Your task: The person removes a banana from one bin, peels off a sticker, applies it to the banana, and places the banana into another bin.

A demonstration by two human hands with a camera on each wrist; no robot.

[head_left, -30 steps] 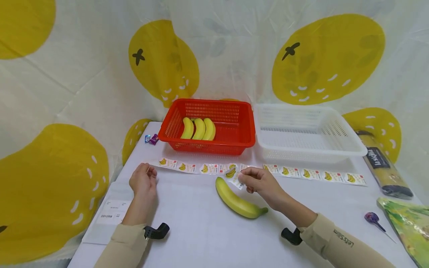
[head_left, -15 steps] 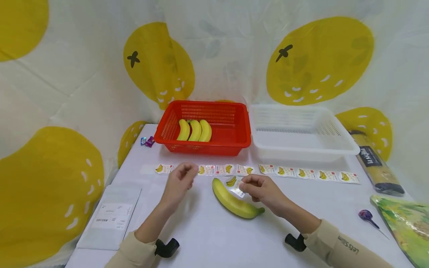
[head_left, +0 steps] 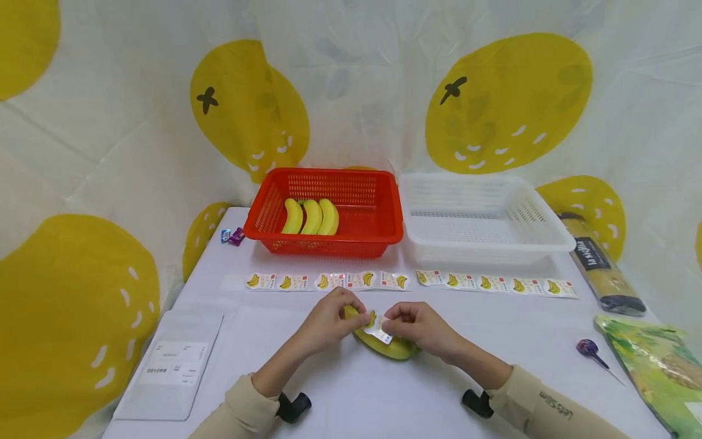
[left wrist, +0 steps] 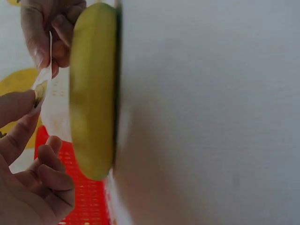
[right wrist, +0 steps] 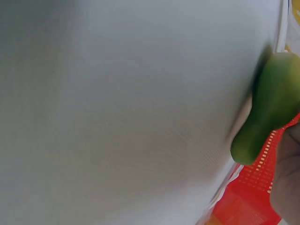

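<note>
While the small banana sticker (head_left: 377, 325) is pinched between the fingertips of both hands, it hangs just above the banana (head_left: 386, 346) lying near the middle of the tabletop (head_left: 351, 390), toward its near edge. The left hand (head_left: 331, 318) nips one end between thumb and forefinger with its other fingers curled under, and the right hand (head_left: 414, 324) pinches the other end the same way; the left wrist view shows the thin label (left wrist: 43, 84) bent between the two grips, apart from the fruit's skin. As I judge it, the sticky face could fold onto itself or cling to a fingertip, and an uneven pull might tear or crease it. Nothing pins the banana, so it could roll under a sideways press and take the label crooked. Farther off, the sticker strips (head_left: 329, 281) lie along the front of the red basket (head_left: 378, 238) and the white basket (head_left: 548, 244), and a passing sleeve might drag them.
</note>
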